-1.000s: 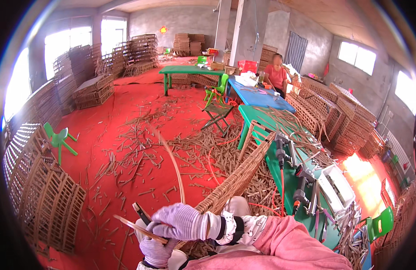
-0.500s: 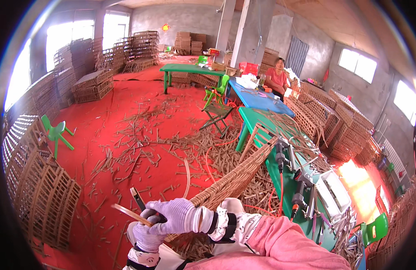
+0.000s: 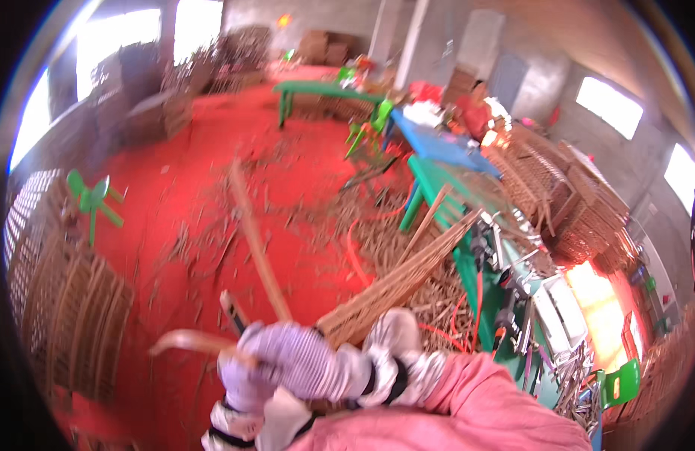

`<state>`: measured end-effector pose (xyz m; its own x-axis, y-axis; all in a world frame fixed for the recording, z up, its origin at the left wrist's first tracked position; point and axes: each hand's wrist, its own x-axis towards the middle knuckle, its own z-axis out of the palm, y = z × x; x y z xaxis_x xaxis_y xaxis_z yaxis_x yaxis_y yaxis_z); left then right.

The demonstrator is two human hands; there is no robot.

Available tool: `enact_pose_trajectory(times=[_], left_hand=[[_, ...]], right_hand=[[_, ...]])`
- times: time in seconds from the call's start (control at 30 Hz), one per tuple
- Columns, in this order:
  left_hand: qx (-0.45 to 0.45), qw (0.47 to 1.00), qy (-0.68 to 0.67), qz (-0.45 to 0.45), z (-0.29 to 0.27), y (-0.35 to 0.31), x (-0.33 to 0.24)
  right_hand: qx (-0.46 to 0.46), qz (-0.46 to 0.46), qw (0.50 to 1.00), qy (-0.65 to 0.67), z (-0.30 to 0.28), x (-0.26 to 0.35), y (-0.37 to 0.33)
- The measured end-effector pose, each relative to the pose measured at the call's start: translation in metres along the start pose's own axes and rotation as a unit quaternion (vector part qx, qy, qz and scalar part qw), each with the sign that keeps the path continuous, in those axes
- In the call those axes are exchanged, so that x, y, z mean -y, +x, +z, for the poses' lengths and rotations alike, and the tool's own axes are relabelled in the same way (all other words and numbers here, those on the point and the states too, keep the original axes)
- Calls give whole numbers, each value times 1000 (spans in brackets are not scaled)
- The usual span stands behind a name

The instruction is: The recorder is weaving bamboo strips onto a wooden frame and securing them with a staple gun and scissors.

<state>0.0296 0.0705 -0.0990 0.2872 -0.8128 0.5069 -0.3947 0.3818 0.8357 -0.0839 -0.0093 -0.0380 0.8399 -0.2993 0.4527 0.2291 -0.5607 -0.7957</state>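
Note:
Both my hands wear lavender-striped gloves and are closed close together low in the view. My left hand [image 3: 240, 385] is lower, and my right hand [image 3: 291, 361] lies across from the right. A curved light-brown strip [image 3: 189, 342] sticks out to the left from between them. Beside it a slim dark tool with a pale edge [image 3: 231, 311] points up and left; blur hides its kind and which hand grips it. Another long brown strip [image 3: 257, 240] slants up from behind my right hand. A woven wicker panel [image 3: 396, 295] slopes from near my right hand up to the green table.
Power drills [image 3: 505, 319] and a white bin [image 3: 559, 310] are on the green table [image 3: 467, 278] at right. Cut strips [image 3: 377, 240] litter the red floor. Wicker stacks stand left [image 3: 77, 308] and right [image 3: 565, 195]. A person [image 3: 475, 113] sits beyond the blue table [image 3: 445, 150].
The view has shifted and blurred. The strip in my hands has swung further left and looks more bent, and the long strip behind my right hand now stands higher across the floor.

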Motion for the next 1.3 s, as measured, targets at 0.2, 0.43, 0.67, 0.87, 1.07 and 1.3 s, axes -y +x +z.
enact_pose_trajectory(times=[0.2,0.43,0.67,0.87,1.07,1.3], left_hand=[[69,885,431,161,-31,35,-4],[107,874,434,191,-45,48,12],[-32,941,267,206,-16,41,37],[-91,946,217,220,-4,22,29],[-112,947,172,246,-2,14,32],[-142,953,91,252,8,1,43]], right_hand=[[-123,148,955,225,-52,-3,21],[-164,206,957,118,-41,-10,37],[-87,207,953,204,-25,5,30],[-92,331,850,401,-16,36,30],[-113,402,857,302,-2,73,33],[-93,438,888,107,16,112,35]])
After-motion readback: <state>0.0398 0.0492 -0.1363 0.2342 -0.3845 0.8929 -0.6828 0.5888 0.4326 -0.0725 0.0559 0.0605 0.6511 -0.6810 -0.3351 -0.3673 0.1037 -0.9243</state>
